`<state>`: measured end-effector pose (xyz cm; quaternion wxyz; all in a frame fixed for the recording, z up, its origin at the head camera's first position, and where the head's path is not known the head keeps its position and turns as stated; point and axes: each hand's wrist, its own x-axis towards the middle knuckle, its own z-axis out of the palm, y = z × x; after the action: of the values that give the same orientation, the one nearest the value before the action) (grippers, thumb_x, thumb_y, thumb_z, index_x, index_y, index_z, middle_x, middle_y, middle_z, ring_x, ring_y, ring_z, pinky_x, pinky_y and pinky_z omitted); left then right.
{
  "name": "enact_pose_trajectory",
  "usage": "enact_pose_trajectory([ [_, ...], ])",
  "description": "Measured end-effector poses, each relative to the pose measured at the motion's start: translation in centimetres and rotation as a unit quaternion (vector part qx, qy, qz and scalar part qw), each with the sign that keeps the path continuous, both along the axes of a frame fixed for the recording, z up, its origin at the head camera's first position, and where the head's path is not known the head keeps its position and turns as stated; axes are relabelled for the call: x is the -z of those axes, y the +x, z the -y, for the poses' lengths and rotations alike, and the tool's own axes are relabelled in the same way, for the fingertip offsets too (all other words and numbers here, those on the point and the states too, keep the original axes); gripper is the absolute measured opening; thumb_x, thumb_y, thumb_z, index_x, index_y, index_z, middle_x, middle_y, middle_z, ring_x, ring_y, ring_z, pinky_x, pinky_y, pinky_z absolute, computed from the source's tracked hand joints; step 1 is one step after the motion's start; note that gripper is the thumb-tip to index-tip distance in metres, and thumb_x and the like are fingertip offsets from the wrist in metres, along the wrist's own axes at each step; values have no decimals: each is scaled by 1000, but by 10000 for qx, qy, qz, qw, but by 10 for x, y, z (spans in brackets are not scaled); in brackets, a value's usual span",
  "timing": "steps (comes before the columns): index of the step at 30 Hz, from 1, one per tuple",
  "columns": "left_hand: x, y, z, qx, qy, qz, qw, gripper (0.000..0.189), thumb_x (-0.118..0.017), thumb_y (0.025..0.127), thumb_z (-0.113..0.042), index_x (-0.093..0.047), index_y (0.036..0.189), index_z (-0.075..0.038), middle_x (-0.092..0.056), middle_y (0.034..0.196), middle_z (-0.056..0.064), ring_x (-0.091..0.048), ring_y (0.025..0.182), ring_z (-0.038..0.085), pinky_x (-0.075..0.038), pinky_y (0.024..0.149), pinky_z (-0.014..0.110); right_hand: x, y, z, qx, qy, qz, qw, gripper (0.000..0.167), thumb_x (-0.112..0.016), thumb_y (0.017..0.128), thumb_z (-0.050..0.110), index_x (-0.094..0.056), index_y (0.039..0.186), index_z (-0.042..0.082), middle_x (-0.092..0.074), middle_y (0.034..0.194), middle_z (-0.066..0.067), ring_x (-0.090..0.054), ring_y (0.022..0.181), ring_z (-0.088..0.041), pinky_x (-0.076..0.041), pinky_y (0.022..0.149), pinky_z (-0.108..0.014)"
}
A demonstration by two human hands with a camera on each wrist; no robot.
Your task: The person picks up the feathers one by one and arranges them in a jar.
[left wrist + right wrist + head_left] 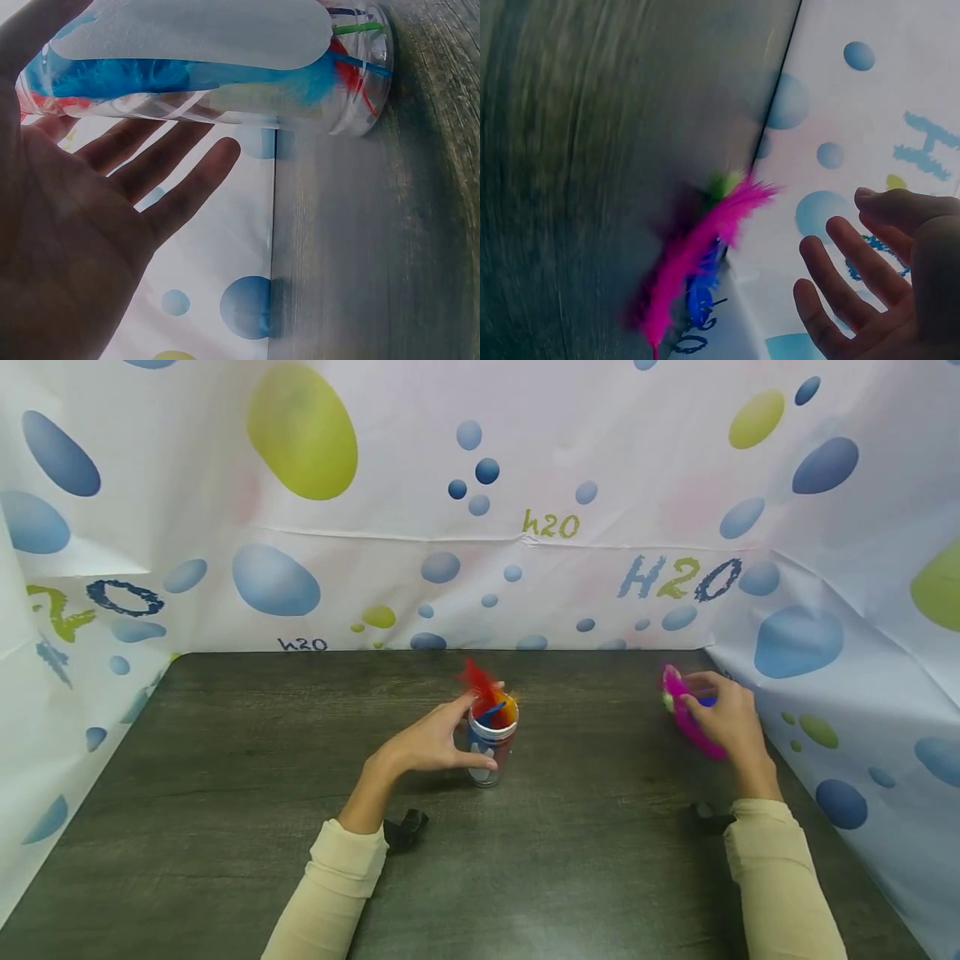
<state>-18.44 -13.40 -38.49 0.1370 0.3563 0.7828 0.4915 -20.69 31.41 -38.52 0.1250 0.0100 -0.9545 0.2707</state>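
Observation:
A clear jar (pixel 489 750) stands upright near the table's middle, with a red feather (pixel 480 681) and a yellow-orange one poking out of its mouth. My left hand (pixel 429 742) holds it, thumb on the near side and fingers behind. Through the jar wall, blue feathers (pixel 124 77) show beneath a pale label (pixel 187 30) in the left wrist view. At the table's far right lie a magenta feather (pixel 686 259), a blue feather (pixel 701 289) and a green one (pixel 721 184). Just over them is my right hand (pixel 726 717), its fingers spread and apart from the feathers in the right wrist view.
The dark wooden table (pixel 225 827) meets a white sheet (pixel 405 468) printed with blue and green drops at the back and both sides. Close beside the right hand, the sheet's right side (pixel 847 718) rises along the table edge.

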Motion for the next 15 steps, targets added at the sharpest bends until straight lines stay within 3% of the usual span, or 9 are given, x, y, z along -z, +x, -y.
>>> enact_pose_trajectory([
  [4, -1, 0, -1, -53, -60, -21, 10000, 96, -86, 86, -12, -28, 162, -9, -56, 146, 13, -58, 130, 27, -47, 111, 45, 2, -5, -11, 41, -4, 1, 10000, 32, -63, 101, 5, -62, 129, -9, -66, 123, -34, -62, 114, -55, -46, 96, -69],
  [10, -2, 1, 2, -92, -8, -23, 10000, 95, -86, 86, -13, -29, 161, -6, -54, 148, 15, -56, 130, 31, -47, 110, 51, 7, -12, -16, 298, -42, -183, 9994, 32, -61, 99, 3, -63, 128, -8, -67, 119, -34, -64, 109, -53, -50, 90, -66],
  [15, -1, 1, 1, -78, -14, -74, 9999, 94, -86, 86, -15, -30, 161, -7, -55, 146, 14, -56, 130, 30, -46, 111, 53, 13, -17, -24, 513, -41, -9, 9987, 34, -61, 99, 6, -62, 130, -7, -66, 121, -34, -64, 109, -52, -50, 90, -65],
])
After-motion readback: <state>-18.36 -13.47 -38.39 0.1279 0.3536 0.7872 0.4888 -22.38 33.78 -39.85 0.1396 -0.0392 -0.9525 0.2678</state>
